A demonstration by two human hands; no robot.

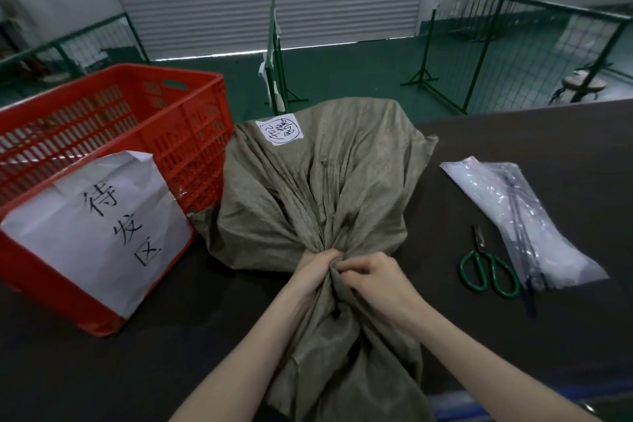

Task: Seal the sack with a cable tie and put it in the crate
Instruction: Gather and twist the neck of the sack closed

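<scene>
A full olive-grey woven sack (318, 181) lies on the dark table, a white handwritten label (280, 129) on its far end. Its mouth is bunched into a neck near me. My left hand (313, 269) and my right hand (371, 276) both squeeze that gathered neck, side by side. The loose sack top fans out toward me below my hands. A red slatted plastic crate (191, 134) stands at the left, touching the sack, with a white paper sign (99, 229) on its near side. A clear plastic bag (520, 216) at the right holds dark cable ties.
Green-handled scissors (488, 271) lie right of my hands, beside the clear bag. The dark table (513, 336) runs across the view. Beyond it are a green floor, green wire fence panels (507, 48) and a grey roller door.
</scene>
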